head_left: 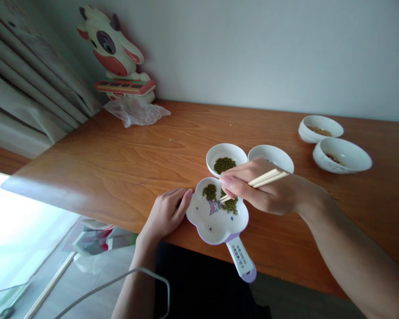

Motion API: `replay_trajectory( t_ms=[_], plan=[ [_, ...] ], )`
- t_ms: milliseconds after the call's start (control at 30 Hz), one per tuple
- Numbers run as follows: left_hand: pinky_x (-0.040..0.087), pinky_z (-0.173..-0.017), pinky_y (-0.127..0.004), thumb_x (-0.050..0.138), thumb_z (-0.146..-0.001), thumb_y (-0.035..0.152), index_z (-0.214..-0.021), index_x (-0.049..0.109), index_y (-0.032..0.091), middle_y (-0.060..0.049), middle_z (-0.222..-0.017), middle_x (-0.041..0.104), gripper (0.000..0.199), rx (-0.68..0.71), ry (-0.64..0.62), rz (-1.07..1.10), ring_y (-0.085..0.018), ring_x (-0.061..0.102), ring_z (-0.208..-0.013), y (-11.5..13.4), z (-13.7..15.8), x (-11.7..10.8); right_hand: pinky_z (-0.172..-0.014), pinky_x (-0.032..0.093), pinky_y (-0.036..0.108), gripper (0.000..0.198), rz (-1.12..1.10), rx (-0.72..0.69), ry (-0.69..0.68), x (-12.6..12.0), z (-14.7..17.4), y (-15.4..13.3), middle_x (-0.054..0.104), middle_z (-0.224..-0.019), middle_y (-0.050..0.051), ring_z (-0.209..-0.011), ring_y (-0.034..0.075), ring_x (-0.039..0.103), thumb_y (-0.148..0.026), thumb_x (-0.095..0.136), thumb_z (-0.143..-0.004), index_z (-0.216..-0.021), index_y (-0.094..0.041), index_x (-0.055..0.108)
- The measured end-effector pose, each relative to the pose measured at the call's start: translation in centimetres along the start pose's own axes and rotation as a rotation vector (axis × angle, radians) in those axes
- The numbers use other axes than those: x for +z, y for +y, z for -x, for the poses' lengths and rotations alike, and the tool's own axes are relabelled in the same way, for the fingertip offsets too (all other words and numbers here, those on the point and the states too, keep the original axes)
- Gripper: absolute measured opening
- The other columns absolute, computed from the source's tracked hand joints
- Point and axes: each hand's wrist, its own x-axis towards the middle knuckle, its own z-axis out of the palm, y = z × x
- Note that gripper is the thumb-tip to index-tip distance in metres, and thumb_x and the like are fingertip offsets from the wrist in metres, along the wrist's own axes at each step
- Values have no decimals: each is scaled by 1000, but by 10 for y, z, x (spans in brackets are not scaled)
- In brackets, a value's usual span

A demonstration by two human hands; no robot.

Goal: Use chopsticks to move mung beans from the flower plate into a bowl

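A white flower-shaped dish (216, 228) with a purple rim, a cartoon print and a labelled handle (241, 259) sits at the table's front edge. Green mung beans (210, 192) lie in its far half, in a left and a right cluster. My right hand (257, 188) is closed around a pair of pale chopsticks (267, 178), their tips down among the beans. At the dish's left rim rests my left hand (168, 210), fingers curled and thumb against the edge. Just behind the dish stands a white bowl (213, 153) of green beans; my right hand partly covers a second bowl (272, 150).
Two more white bowls stand at the right: one (304, 130) with yellowish grains, the other (355, 157) with reddish bits. A cow-shaped toy keyboard (124, 86) and a clear plastic bag (138, 113) are at the back left. A grey cable (119, 277) crosses my left forearm.
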Motion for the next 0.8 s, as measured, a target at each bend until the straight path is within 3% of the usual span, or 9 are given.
replay_trajectory(
  t_ms=[367, 800],
  plan=[
    [38, -64, -27, 40, -111, 39, -75, 46, 21, -1, -71, 57, 41, 6, 22, -9, -14, 50, -64, 3, -2, 2, -65, 27, 31, 39, 23, -112, 16, 7, -2, 1, 50, -69, -3, -62, 10, 41, -32, 40, -112, -75, -19, 43],
    [40, -65, -27, 36, -112, 43, -75, 46, 21, -2, -72, 58, 44, 19, 19, -13, -15, 53, -66, 2, -2, 3, -66, 27, 33, 47, 33, -24, 9, 4, 2, 4, 57, -69, -2, -63, 11, 45, -43, 34, -113, -76, -19, 49]
  ],
)
